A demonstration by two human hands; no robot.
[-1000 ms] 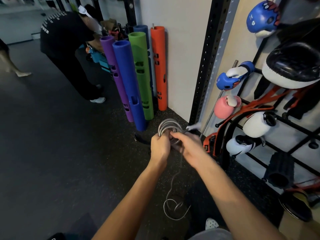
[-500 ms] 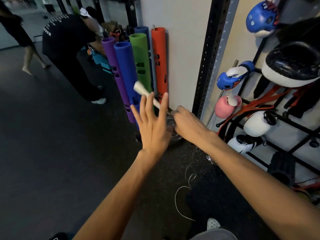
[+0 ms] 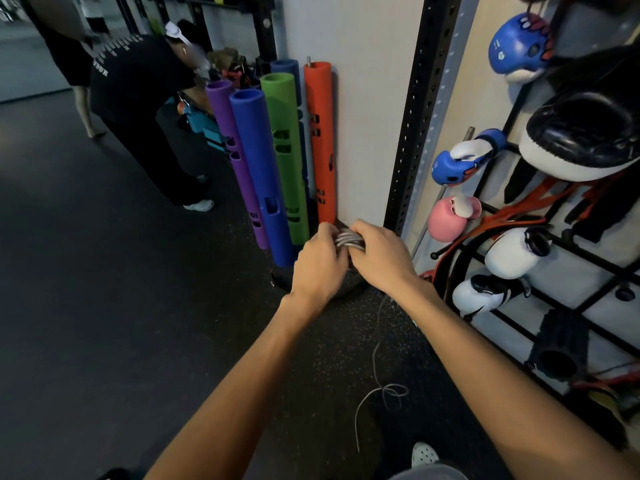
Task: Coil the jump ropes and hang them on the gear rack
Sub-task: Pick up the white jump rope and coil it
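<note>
At centre frame, the left hand [image 3: 320, 263] wraps its fingers closed on the coiled jump rope [image 3: 348, 239]; at its 3 o'clock the right hand [image 3: 379, 256] grips the same coil. Loose rope trails toward 6 o'clock onto the floor [image 3: 104, 306], and the gear rack [image 3: 568, 296] stands rightward.

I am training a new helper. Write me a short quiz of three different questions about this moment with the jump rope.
1. True or false: both hands grip the coiled jump rope.
2. Where does the loose rope tail lie?
3. Nearest the wall stands the tube that is: A purple, B orange, C green?

Key:
1. True: left hand, right hand.
2. It hangs down to the floor.
3. B, the orange tube.
</note>
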